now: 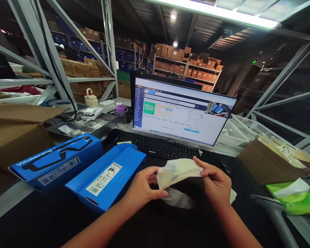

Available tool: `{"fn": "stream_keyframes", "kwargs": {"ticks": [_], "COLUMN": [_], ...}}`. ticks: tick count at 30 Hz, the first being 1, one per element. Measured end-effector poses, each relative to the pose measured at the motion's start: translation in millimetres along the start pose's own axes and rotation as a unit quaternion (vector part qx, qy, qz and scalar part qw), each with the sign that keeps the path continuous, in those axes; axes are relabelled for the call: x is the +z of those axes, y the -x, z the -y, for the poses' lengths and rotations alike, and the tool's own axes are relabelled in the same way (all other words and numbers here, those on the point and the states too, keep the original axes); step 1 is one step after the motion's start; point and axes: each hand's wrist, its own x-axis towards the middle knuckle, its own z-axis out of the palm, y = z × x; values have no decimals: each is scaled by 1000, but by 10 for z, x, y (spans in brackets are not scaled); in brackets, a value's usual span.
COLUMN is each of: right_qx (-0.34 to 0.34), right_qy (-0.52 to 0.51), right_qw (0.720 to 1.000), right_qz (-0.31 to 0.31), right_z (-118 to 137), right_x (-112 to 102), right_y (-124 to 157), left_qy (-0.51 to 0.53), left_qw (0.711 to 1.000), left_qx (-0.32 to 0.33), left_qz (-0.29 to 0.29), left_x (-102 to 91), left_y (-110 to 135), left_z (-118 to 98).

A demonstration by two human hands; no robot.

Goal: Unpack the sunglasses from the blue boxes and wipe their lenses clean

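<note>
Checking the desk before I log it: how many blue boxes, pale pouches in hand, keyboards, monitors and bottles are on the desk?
Blue boxes: 2
Pale pouch held by left hand and right hand: 1
Keyboard: 1
Monitor: 1
Bottle with purple cap: 1
Total: 6

A lit monitor (pixel 182 110) is seen at twelve o'clock, with a black keyboard (pixel 165 148) set just before it. Two blue boxes (pixel 80 168) are laid at nine o'clock. A brown carton (pixel 260 160) and a green tissue pack (pixel 294 198) are found at three o'clock.
</note>
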Motion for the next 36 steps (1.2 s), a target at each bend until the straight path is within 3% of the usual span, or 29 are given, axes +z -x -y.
{"fn": "stream_keyframes", "kwargs": {"ticks": [2,5,9,12,16,19,21,25,31,33,36], "right_qx": [45,86,41,51,187,276,298,264,183,194,237], "right_qy": [-57,-87,-6,-24,-160,-215,-208,-151,23,74,118], "right_qw": [997,992,999,998,967,933,928,945,962,965,964], "right_qz": [11,14,-35,-38,-57,-77,-85,-117,-199,-158,8], "right_z": [35,94,156,169,143,120,101,-8,-473,-646,-806], "right_x": [-26,-33,39,89,100,95,79,-66,-524,-580,-500], "right_y": [-25,-29,18,26,-37,-101,-140,-231,-419,-435,-377], "left_qy": [-17,-62,-75,-98,-234,-365,-425,-476,-412,-387,-368], "left_qw": [998,996,996,994,970,913,875,838,876,885,882], "left_qx": [-50,-59,-46,-33,65,180,229,265,251,255,282], "left_qz": [24,16,19,28,3,-33,-39,-39,-32,-44,-81], "left_x": [36,100,168,206,238,232,220,203,175,157,126], "left_y": [18,47,71,88,128,151,154,141,123,117,114], "left_z": [-13,-17,15,60,143,202,227,242,264,278,294]}}
